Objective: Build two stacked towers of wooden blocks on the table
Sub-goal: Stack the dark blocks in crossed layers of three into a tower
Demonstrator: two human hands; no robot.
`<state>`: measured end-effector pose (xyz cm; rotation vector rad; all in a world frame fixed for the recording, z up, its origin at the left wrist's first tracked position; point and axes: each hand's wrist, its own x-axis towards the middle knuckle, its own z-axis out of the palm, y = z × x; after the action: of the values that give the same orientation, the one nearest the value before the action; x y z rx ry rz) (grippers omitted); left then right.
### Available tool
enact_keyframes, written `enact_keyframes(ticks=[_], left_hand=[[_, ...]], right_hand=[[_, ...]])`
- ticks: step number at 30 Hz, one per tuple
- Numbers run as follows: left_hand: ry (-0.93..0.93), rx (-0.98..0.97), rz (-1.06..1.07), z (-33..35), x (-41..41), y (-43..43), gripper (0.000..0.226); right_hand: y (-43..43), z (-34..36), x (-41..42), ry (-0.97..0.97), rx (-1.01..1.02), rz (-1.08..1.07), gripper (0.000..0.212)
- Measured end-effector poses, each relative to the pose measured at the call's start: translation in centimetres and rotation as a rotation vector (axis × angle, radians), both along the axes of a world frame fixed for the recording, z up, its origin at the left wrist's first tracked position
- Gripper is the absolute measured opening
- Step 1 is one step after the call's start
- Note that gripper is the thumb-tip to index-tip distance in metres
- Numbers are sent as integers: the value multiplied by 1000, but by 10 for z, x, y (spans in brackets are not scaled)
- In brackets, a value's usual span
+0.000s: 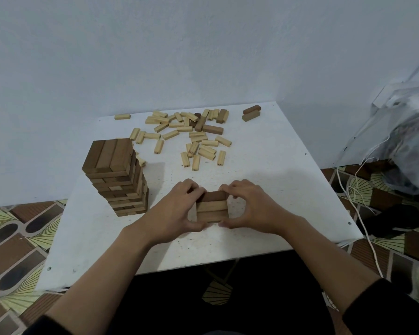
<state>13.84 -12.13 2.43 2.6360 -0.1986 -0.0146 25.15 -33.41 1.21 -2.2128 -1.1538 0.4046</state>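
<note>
Both hands are closed in on the small stack near the front middle of the table. The left hand cups its left side and the right hand its right side. On each hand the fingers curl round the far edge and the thumb presses at the near corner, so the stack is squeezed between them. Its top layer is three blocks lying side by side, a dark brown one farthest away and two paler ones nearer. How many layers sit under that I cannot tell, since the hands cover the sides.

To the left of the left hand, apart from it, stands the tall tower, many layers high with three brown blocks across its top. Beyond the hands, towards the wall, the loose blocks lie scattered, mostly pale with a few dark ones mixed in. Two brown blocks sit together near the far right corner.

Off the right edge of the table a white cord trails down over the patterned floor, below a plastic bag.
</note>
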Motion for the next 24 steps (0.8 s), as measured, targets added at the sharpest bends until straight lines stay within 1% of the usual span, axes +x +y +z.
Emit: enact_keyframes(ticks=[5, 10, 15, 19, 24], left_hand=[[6, -4, 47, -19, -2, 3, 58], [21, -18, 62, -27, -1, 6, 62], [74, -64, 81, -31, 3, 10, 67], [70, -75, 75, -33, 4, 10, 64], [72, -102, 72, -35, 2, 12, 60]], right_hand=[[8, -14, 3, -27, -71, -11, 65], [11, -18, 6, -46, -127, -23, 74], [11, -19, 10, -46, -147, -16, 74], [10, -20, 12, -54, -157, -16, 79], [12, -16, 13, -77, -196, 26, 77]])
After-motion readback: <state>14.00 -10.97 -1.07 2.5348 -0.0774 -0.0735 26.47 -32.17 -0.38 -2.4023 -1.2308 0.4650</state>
